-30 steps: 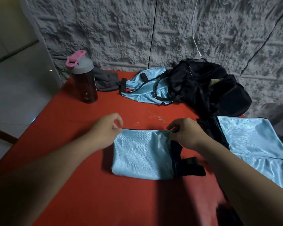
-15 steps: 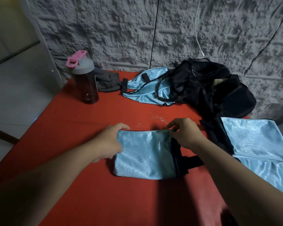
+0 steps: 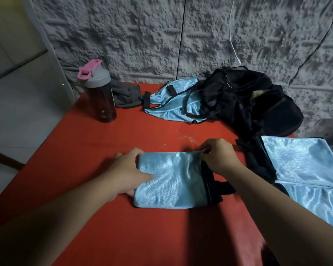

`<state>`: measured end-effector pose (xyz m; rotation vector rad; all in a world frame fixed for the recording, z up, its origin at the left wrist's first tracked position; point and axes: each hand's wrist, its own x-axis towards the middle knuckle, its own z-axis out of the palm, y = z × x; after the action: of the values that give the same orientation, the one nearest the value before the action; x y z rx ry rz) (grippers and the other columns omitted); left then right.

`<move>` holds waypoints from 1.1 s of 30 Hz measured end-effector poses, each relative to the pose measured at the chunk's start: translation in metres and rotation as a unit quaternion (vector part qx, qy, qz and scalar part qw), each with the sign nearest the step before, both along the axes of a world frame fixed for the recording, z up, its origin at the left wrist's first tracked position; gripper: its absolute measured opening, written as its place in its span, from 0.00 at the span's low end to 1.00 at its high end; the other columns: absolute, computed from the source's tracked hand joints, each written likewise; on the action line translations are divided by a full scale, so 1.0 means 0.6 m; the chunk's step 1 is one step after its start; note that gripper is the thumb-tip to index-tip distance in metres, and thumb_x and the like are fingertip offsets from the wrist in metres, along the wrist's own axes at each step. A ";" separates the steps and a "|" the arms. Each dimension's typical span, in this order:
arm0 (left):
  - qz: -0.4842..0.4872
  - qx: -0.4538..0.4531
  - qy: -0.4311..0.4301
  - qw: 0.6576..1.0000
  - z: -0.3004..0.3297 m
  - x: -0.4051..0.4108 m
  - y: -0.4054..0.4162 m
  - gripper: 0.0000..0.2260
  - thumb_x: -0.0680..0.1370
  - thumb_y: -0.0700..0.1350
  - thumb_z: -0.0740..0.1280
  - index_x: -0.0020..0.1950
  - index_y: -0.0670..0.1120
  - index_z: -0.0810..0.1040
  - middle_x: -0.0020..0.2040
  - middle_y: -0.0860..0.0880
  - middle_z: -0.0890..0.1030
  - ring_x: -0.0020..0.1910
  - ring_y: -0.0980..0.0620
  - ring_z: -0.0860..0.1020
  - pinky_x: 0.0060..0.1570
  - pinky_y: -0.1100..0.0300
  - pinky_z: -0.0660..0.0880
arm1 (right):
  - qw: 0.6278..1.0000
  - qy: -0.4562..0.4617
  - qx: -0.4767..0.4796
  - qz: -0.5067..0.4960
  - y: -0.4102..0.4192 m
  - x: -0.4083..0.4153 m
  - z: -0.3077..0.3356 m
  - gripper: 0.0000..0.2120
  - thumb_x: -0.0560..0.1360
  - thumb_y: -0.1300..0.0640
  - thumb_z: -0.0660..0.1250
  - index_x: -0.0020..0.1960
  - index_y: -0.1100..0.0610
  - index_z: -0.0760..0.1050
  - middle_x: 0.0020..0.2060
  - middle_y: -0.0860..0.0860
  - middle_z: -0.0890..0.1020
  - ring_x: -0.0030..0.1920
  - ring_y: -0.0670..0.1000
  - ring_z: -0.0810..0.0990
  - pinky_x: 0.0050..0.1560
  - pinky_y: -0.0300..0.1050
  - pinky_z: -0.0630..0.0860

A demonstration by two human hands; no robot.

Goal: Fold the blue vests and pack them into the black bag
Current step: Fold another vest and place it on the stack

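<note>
The right hand (image 3: 218, 157) pinches the far right corner of the folded blue vest (image 3: 171, 179), thumb and fingers curled together on the black trim there. The left hand (image 3: 128, 169) grips the vest's left edge, thumb lying on top of the shiny cloth and fingers tucked round the side. The folded vest lies flat in the lower middle of the frame on the red table (image 3: 85, 150), a neat rectangle with black straps (image 3: 219, 189) sticking out from its right side.

To the right, at the frame's edge, a second blue vest (image 3: 306, 169) lies spread out flat, its black edging turned toward the folded one. In the upper middle, a third blue vest (image 3: 173, 102) sits crumpled, its right part touching the black bag (image 3: 258, 104), with one of the bag's thin black straps looping across it. The bag slumps against the rough grey wall (image 3: 142, 35) in the upper right, its top gaping.

At the upper left of the table stands a dark bottle (image 3: 101, 96) with a grey lid and pink cap, and just beside it, toward the wall, lies a bunched grey cloth (image 3: 126, 95). A white cable (image 3: 234, 35) hangs down the wall above the bag.
</note>
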<state>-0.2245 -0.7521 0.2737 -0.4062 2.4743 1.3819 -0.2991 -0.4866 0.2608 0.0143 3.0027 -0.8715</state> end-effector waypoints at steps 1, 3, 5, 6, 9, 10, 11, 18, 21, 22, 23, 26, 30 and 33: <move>-0.020 -0.009 -0.004 1.000 0.001 0.005 0.000 0.26 0.69 0.42 0.78 0.59 0.62 0.73 0.55 0.50 0.62 0.47 0.45 0.80 0.31 0.49 0.83 | 1.000 0.002 0.001 -0.001 0.000 0.000 0.000 0.06 0.73 0.61 0.72 0.47 0.51 0.83 0.36 0.43 0.78 0.35 0.38 0.73 0.30 0.26 0.67; -0.046 -0.029 -0.006 0.999 0.000 0.010 -0.002 0.32 0.66 0.39 0.78 0.64 0.63 0.72 0.55 0.51 0.62 0.47 0.44 0.80 0.32 0.49 0.83 | 1.000 0.004 0.007 -0.002 -0.002 0.001 0.000 0.06 0.73 0.60 0.72 0.47 0.52 0.83 0.37 0.44 0.78 0.35 0.40 0.73 0.31 0.27 0.65; -0.056 -0.044 -0.003 0.997 0.001 0.012 -0.004 0.35 0.66 0.38 0.77 0.68 0.62 0.71 0.56 0.51 0.62 0.45 0.45 0.79 0.33 0.49 0.84 | 1.000 0.004 0.011 -0.002 -0.003 0.002 -0.001 0.06 0.73 0.60 0.72 0.48 0.52 0.84 0.38 0.46 0.80 0.36 0.44 0.74 0.31 0.27 0.64; -0.063 -0.049 0.000 0.997 0.002 0.012 -0.005 0.36 0.66 0.37 0.76 0.68 0.62 0.71 0.56 0.51 0.62 0.44 0.45 0.79 0.34 0.49 0.84 | 1.000 0.004 0.012 -0.002 -0.003 0.002 -0.001 0.06 0.73 0.60 0.72 0.48 0.52 0.84 0.39 0.47 0.80 0.37 0.45 0.74 0.31 0.27 0.64; -0.089 -0.050 0.010 0.995 -0.001 0.014 -0.008 0.35 0.69 0.32 0.71 0.65 0.66 0.71 0.56 0.52 0.62 0.43 0.46 0.77 0.34 0.51 0.83 | 1.000 0.007 0.011 -0.005 -0.003 0.003 -0.001 0.05 0.73 0.60 0.72 0.48 0.53 0.83 0.39 0.47 0.80 0.36 0.43 0.74 0.30 0.27 0.65; -0.099 -0.065 0.021 0.993 -0.005 0.013 -0.009 0.35 0.70 0.31 0.69 0.65 0.66 0.71 0.56 0.52 0.62 0.43 0.48 0.76 0.36 0.54 0.83 | 1.000 0.008 0.011 -0.007 -0.002 0.003 0.000 0.05 0.73 0.60 0.72 0.48 0.53 0.83 0.39 0.47 0.80 0.36 0.44 0.74 0.30 0.27 0.65; -0.107 -0.089 0.035 0.990 -0.010 0.012 -0.011 0.34 0.70 0.30 0.67 0.66 0.64 0.71 0.57 0.52 0.62 0.45 0.50 0.75 0.38 0.59 0.81 | 1.000 0.008 0.011 -0.009 -0.002 0.003 0.000 0.04 0.73 0.59 0.73 0.48 0.53 0.83 0.39 0.48 0.80 0.37 0.46 0.74 0.30 0.27 0.64; -0.109 -0.226 0.076 0.965 -0.022 0.002 -0.009 0.26 0.73 0.36 0.70 0.66 0.58 0.73 0.61 0.51 0.62 0.53 0.50 0.74 0.57 0.63 0.71 | 0.999 0.036 0.027 -0.010 -0.003 0.011 0.012 0.08 0.75 0.53 0.73 0.53 0.54 0.83 0.47 0.52 0.83 0.46 0.54 0.81 0.40 0.38 0.73; -0.111 -0.301 0.159 0.934 -0.012 0.004 0.009 0.21 0.74 0.42 0.70 0.65 0.56 0.75 0.64 0.49 0.66 0.58 0.45 0.75 0.60 0.54 0.74 | 0.992 0.115 0.059 0.014 -0.027 0.037 0.036 0.11 0.77 0.54 0.71 0.57 0.55 0.82 0.55 0.54 0.81 0.54 0.56 0.80 0.53 0.48 0.75; -0.121 -0.296 0.208 0.925 -0.012 0.007 0.019 0.18 0.74 0.41 0.70 0.63 0.54 0.77 0.63 0.49 0.69 0.57 0.45 0.75 0.59 0.53 0.74 | 0.988 0.137 0.062 0.035 -0.042 0.053 0.040 0.09 0.77 0.55 0.70 0.56 0.55 0.82 0.54 0.53 0.81 0.54 0.56 0.80 0.53 0.49 0.76; -0.142 -0.278 0.253 0.916 -0.014 0.012 0.030 0.16 0.74 0.41 0.70 0.61 0.52 0.78 0.61 0.49 0.71 0.57 0.45 0.75 0.59 0.52 0.75 | 0.983 0.151 0.077 0.066 -0.057 0.072 0.037 0.08 0.76 0.57 0.69 0.54 0.55 0.82 0.52 0.53 0.82 0.52 0.56 0.80 0.51 0.49 0.77; -0.225 -0.251 0.283 0.898 -0.036 0.024 0.067 0.17 0.80 0.44 0.64 0.70 0.48 0.74 0.68 0.50 0.71 0.67 0.47 0.71 0.70 0.53 0.68 | 0.961 0.128 0.182 0.162 -0.078 0.119 -0.014 0.19 0.72 0.58 0.61 0.61 0.56 0.78 0.59 0.55 0.81 0.61 0.59 0.80 0.61 0.48 0.76; -0.270 -0.320 0.190 0.888 -0.077 0.021 0.075 0.36 0.76 0.64 0.37 0.83 0.53 0.49 0.83 0.53 0.50 0.81 0.54 0.45 0.79 0.54 0.43 | 0.948 0.079 0.272 0.148 -0.050 0.121 -0.055 0.38 0.78 0.40 0.61 0.83 0.51 0.53 0.81 0.55 0.58 0.82 0.57 0.51 0.78 0.63 0.48; -0.272 -0.373 0.172 0.870 -0.102 0.025 0.068 0.38 0.74 0.66 0.32 0.83 0.54 0.41 0.83 0.51 0.40 0.79 0.56 0.33 0.78 0.50 0.35 | 0.950 0.040 0.261 0.165 -0.039 0.111 -0.064 0.44 0.77 0.26 0.47 0.83 0.48 0.40 0.83 0.52 0.45 0.82 0.54 0.38 0.78 0.60 0.37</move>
<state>-0.2098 -0.7114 0.2128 0.4272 2.9982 0.2518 -0.2325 -0.5101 0.2224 -0.5088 3.0722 -0.0414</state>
